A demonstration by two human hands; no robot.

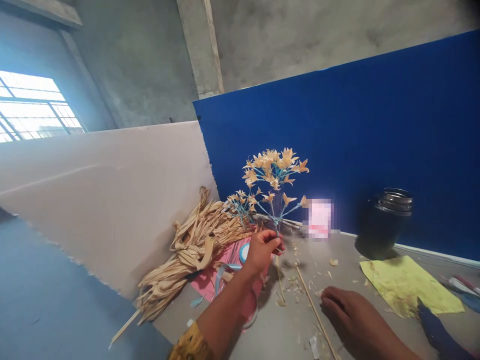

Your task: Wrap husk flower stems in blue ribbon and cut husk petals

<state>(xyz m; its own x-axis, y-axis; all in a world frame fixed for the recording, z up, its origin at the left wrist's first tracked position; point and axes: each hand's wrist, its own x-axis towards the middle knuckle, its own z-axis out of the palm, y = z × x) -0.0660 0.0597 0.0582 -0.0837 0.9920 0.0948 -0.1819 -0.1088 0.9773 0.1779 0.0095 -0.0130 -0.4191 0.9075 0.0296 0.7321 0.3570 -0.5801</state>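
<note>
Well, a big blue board (337,150) stands along the back edge of the tabletop (281,330). Near the left edge lies a heap of dry husks (191,255). A yellow sheet (407,282) lies on the right side, and a pink sheet (204,285) is beside the husks. Just behind the yellow sheet, near the back edge, stands a dark jar (386,227). Bunched pale flowers (272,161) show near the middle of the back edge. Just under them is a flower sprig (276,220); the left hand (263,247) pinches its blue stem between thumb and finger. The right hand (347,304) is low, its fingers curled, near a thin stick (312,301); I cannot tell if it holds anything. Tiny pale scraps (333,262) are scattered about.
</note>
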